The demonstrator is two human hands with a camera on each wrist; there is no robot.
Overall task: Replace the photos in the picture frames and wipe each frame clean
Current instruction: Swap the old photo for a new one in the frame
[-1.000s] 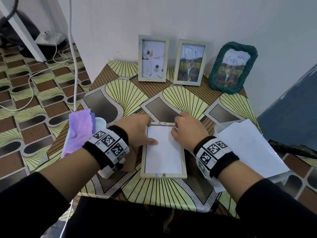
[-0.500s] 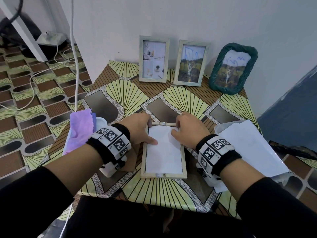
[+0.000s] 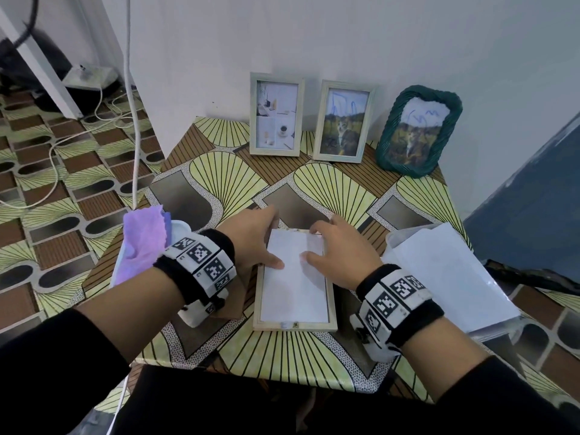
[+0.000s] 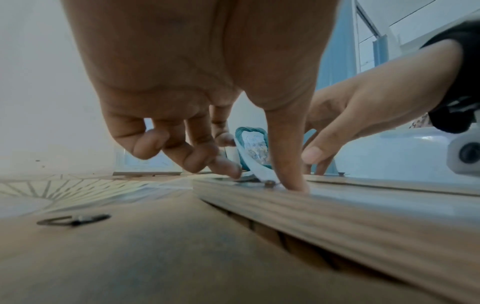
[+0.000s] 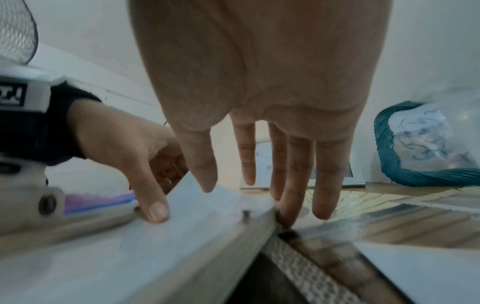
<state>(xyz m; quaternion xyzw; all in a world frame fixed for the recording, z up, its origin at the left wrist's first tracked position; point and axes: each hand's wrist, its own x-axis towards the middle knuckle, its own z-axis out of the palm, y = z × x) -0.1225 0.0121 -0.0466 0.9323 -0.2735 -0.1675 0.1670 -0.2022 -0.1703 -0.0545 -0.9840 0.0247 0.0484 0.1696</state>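
Wooden frame (image 3: 295,325) lay face-down on the patterned table (image 3: 282,350), long axis running near-to-far from the person, short ends toward the body & toward the wall. White photo sheet (image 3: 295,277) sat in its back opening, far edge lifted off the frame.

Left hand (image 3: 251,240) was at the far-left corner: thumb pressed flat on the sheet, fingers (image 4: 200,156) curled at the frame's far end, index tip under the raised paper edge, so pinching the sheet.

Right hand (image 3: 340,252) was at the far-right corner, fingers straight & spread. Thumb on the sheet, fingertips (image 5: 288,207) over the far edge touching frame side & table.

Three standing frames (image 3: 343,120) lined the wall behind. Purple cloth (image 3: 142,243) lay at table's left edge, plastic sleeve (image 3: 445,271) on the right.
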